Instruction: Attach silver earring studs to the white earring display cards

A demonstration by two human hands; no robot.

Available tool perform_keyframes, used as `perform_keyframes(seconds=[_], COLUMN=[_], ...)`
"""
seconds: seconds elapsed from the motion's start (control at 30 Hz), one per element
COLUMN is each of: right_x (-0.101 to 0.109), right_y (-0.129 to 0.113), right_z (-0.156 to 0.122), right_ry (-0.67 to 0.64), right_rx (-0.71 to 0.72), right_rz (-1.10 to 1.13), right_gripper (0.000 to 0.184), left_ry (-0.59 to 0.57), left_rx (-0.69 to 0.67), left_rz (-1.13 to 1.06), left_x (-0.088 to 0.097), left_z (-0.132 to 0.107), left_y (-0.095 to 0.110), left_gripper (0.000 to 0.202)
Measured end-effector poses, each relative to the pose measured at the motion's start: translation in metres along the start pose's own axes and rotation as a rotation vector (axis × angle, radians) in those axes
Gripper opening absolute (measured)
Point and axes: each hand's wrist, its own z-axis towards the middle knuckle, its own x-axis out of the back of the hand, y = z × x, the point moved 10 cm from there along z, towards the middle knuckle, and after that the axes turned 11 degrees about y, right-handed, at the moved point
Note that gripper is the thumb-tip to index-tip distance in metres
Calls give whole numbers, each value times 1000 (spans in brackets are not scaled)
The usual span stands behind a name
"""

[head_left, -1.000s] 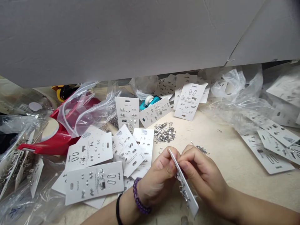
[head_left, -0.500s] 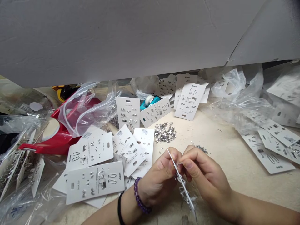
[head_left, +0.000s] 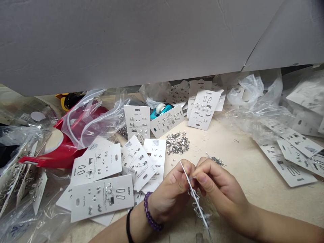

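Edge-on between my hands stands a white earring card (head_left: pixel 194 194) with silvery earrings on its right face. My left hand (head_left: pixel 174 185), with a purple bead bracelet at the wrist, is closed on the card's upper end. On the card's right side my right hand (head_left: pixel 220 192) pinches a small silvery earring (head_left: pixel 192 178) between thumb and forefinger; its exact shape is too small to make out. Just beyond the hands lie a heap of small metal earring backs (head_left: pixel 177 142) and a small pile of thin earring pins (head_left: pixel 215 160).
Filled earring cards (head_left: pixel 102 197) overlap on the left, with more cards (head_left: pixel 286 165) and plastic bags (head_left: pixel 263 118) on the right. A red tape dispenser (head_left: pixel 50 157) and a teal one (head_left: pixel 162 110) stand behind. A large white board (head_left: pixel 141 44) spans the back.
Both hands hold nearly the same pose at the card. The whole view has shifted very slightly; nothing has been let go or taken up.
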Motion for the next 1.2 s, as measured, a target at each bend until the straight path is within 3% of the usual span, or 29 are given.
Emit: perform_keyframes(seconds=[0.2,0.53,0.73,0.9,1.1,1.2], right_x=[1,6,5,5,7,8], right_y=[-2,-6,-7,-8,-6,-7], right_z=[-1,-2,-1,1,3,3], right_ry=[14,63,51,35,48,68], right_rx=[27,125,152,136,38,53], right_rz=[-24,-114,-173,-202,-50,-75], right_gripper=[16,11,11,9,9,8], left_ry=[3,118,99,132,70,69], left_rx=[-11,51,10,40,67,60], left_rz=[9,4,14,22,-14,-3], left_x=[1,11,13,15,5,6], left_z=[-1,-2,-1,-1,-1,-1], left_y=[0,-7,-6,-7,-6,-5], left_gripper=[8,18,18,22,20,19])
